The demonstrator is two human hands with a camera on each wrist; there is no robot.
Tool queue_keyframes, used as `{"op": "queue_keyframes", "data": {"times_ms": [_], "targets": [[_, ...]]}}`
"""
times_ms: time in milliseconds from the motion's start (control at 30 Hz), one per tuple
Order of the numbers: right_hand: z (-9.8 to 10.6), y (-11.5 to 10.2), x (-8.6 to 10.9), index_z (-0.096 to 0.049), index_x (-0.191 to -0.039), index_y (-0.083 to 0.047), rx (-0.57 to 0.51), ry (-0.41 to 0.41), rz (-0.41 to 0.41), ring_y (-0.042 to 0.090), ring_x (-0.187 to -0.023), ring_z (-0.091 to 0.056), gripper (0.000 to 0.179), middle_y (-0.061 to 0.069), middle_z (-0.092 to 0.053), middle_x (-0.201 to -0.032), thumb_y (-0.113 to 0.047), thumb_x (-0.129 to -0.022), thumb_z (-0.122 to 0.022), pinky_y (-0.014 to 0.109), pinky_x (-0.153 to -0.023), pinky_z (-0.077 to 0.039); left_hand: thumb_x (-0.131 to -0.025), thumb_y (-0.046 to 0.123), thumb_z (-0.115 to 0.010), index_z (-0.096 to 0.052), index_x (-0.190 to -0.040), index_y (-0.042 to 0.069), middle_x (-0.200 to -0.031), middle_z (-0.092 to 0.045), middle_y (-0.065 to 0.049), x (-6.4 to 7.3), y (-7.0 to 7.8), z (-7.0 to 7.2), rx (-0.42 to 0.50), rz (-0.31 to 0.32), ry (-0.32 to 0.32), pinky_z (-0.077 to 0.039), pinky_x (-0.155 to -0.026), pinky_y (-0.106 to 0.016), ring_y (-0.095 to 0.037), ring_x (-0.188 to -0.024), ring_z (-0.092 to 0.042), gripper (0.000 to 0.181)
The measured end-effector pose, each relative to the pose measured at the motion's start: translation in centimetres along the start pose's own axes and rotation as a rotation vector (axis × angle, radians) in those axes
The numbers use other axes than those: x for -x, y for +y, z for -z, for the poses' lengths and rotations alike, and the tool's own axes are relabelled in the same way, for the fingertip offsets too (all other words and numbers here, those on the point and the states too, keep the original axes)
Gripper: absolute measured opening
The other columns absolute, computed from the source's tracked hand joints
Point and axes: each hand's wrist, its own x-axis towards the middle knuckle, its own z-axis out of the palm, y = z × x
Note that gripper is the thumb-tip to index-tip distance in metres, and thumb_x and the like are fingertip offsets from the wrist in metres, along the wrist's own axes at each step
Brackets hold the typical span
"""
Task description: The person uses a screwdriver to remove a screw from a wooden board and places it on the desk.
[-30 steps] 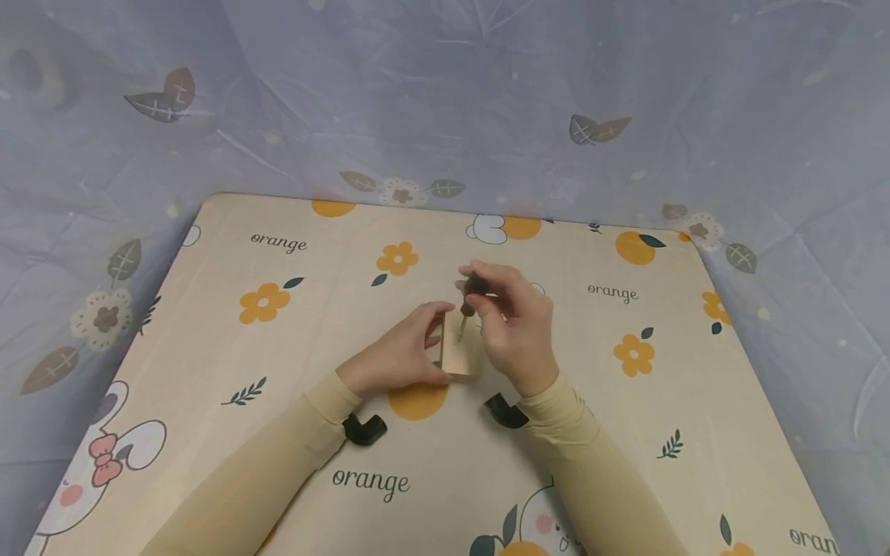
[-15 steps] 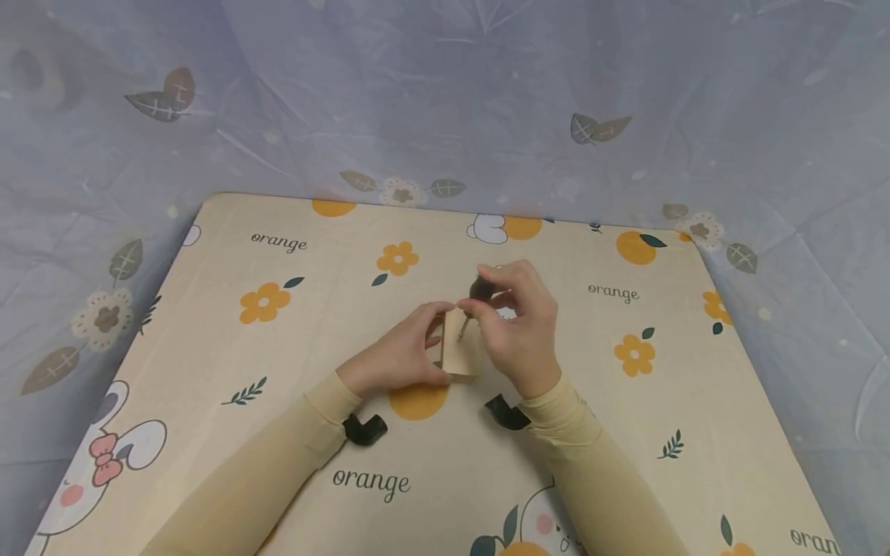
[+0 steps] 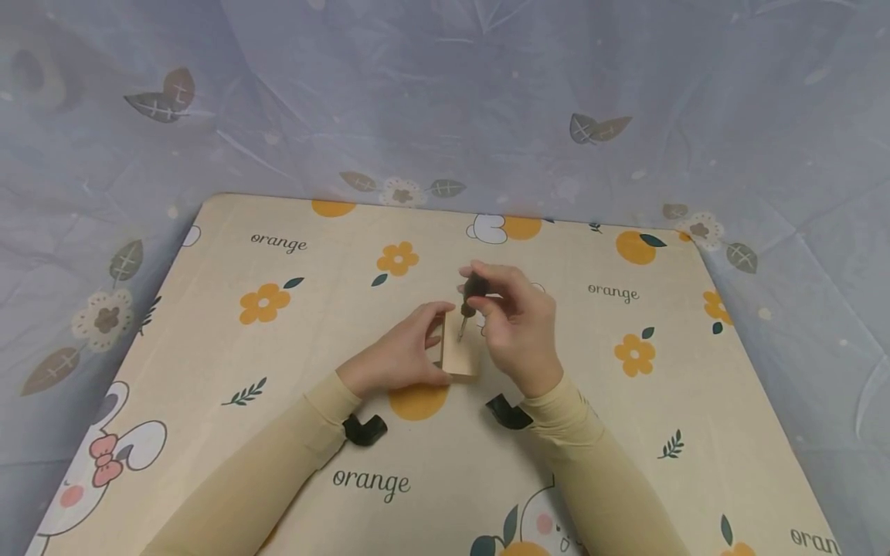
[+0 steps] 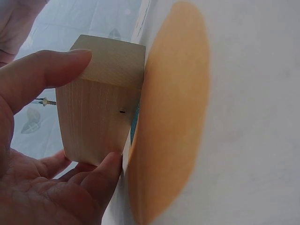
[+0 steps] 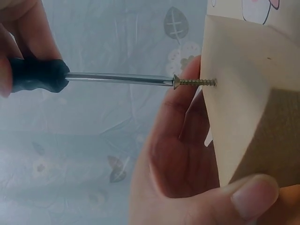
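Observation:
A pale wooden block (image 3: 460, 357) stands on the table, gripped at its two ends between the thumb and fingers of my left hand (image 3: 399, 351). In the right wrist view a brass-coloured screw (image 5: 193, 82) sits partly sunk in the block's face, with much of its thread showing. My right hand (image 3: 523, 336) holds a screwdriver (image 5: 40, 75) by its dark handle, above the block. Its metal shaft meets the screw's head in line with it. A small dark slot marks another side of the block in the left wrist view.
The table wears a cream cloth (image 3: 313, 324) printed with oranges, flowers and words. A grey-blue curtain (image 3: 417, 100) hangs behind and at the sides. Black curved pieces (image 3: 366, 430) stick out by both wrists.
My right hand's fingers have shifted round the screwdriver handle and back, and the handle has tipped slightly right, then returned. The block and my left hand stay in place.

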Motion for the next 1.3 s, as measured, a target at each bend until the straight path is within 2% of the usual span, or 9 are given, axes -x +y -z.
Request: {"op": "queue_keyframes", "data": {"times_ms": [100,200,333,467,767,900,1133,1300], "targets": [[0.1,0.1,0.0,-0.067,-0.123,0.010,-0.008,-0.017,-0.002,0.038,-0.094,-0.080,0.034,0.025,-0.077,-0.117,0.020,-0.091,-0.070,0.031,-0.083,-0.071,-0.077,0.010,-0.097,-0.029,-0.165,0.009,-0.171,-0.031,-0.011,0.0,0.0,0.0,-0.004,0.004,0.001,-0.049,-0.124,-0.035,-0.024,-0.161,-0.037,0.111],[0.3,0.3,0.0,-0.066,-0.124,0.008,0.017,-0.029,-0.008,0.036,-0.096,-0.080,0.035,0.023,-0.077,-0.118,0.014,-0.091,-0.076,0.031,-0.087,-0.070,-0.078,0.011,-0.097,-0.029,-0.165,0.010,-0.171,-0.032,-0.010,0.0,-0.1,0.0,-0.007,0.004,0.001,-0.049,-0.124,-0.036,-0.024,-0.161,-0.038,0.111],[0.5,0.4,0.1,-0.068,-0.121,0.004,0.074,-0.013,-0.023,0.024,-0.105,-0.073,0.044,0.019,-0.072,-0.121,0.007,-0.083,-0.088,0.027,-0.087,-0.069,-0.079,0.018,-0.098,-0.031,-0.164,0.015,-0.167,-0.036,-0.005,0.1,-0.2,-0.1,-0.006,-0.007,0.002,-0.048,-0.125,-0.035,-0.020,-0.158,-0.042,0.108],[0.5,0.3,0.0,-0.068,-0.117,0.005,0.075,0.016,-0.019,0.017,-0.102,-0.068,0.047,0.021,-0.066,-0.114,0.011,-0.076,-0.091,0.026,-0.077,-0.069,-0.079,0.021,-0.098,-0.032,-0.163,0.018,-0.165,-0.038,-0.002,0.0,-0.2,-0.1,-0.008,-0.012,0.002,-0.048,-0.125,-0.033,-0.018,-0.156,-0.043,0.107],[0.4,-0.2,-0.1,-0.071,-0.110,0.007,0.097,0.062,0.030,0.025,-0.082,-0.073,0.037,0.018,-0.068,-0.095,0.012,-0.078,-0.089,0.022,-0.070,-0.067,-0.078,0.014,-0.098,-0.031,-0.164,0.012,-0.167,-0.036,-0.008,0.0,-0.2,0.0,-0.003,-0.017,-0.002,-0.049,-0.124,-0.036,-0.023,-0.159,-0.041,0.109],[0.4,-0.4,-0.1,-0.072,-0.110,0.007,0.106,0.060,0.029,0.026,-0.084,-0.074,0.033,0.019,-0.072,-0.097,0.013,-0.080,-0.086,0.022,-0.071,-0.068,-0.077,0.011,-0.097,-0.031,-0.164,0.011,-0.167,-0.036,-0.008,-0.1,-0.2,0.0,0.006,-0.024,-0.003,-0.049,-0.124,-0.036,-0.023,-0.159,-0.040,0.109],[0.2,-0.6,-0.1,-0.071,-0.115,0.007,0.105,0.016,0.021,0.030,-0.089,-0.078,0.031,0.022,-0.077,-0.106,0.016,-0.086,-0.079,0.030,-0.074,-0.071,-0.077,0.009,-0.096,-0.029,-0.165,0.010,-0.169,-0.034,-0.008,-0.1,0.0,0.0,0.001,-0.010,-0.009,-0.048,-0.125,-0.036,-0.023,-0.160,-0.039,0.110],[0.2,-0.7,-0.1,-0.069,-0.119,0.008,0.115,-0.015,0.028,0.032,-0.094,-0.079,0.033,0.022,-0.078,-0.110,0.018,-0.089,-0.075,0.025,-0.080,-0.070,-0.078,0.007,-0.095,-0.028,-0.165,0.008,-0.170,-0.033,-0.010,-0.1,-0.1,0.0,0.005,-0.006,-0.013,-0.048,-0.125,-0.037,-0.024,-0.161,-0.038,0.111]]}}
